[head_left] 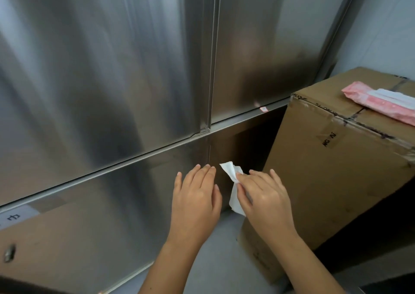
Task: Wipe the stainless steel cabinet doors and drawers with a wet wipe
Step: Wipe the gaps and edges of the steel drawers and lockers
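Hands at lower centre: right hand [266,196] pinches wipe [231,171], left hand [197,195] straight-fingered, empty. Wiping looks about to start; next, press wipe onto door [107,208].

We see a grey floor [215,260] at the bottom, and on it stands a tall cardboard box [332,181], just beside the stainless steel cabinet [112,91]. On the box's taped top lies a pink pack [381,105], its white flap apparently peeled open.
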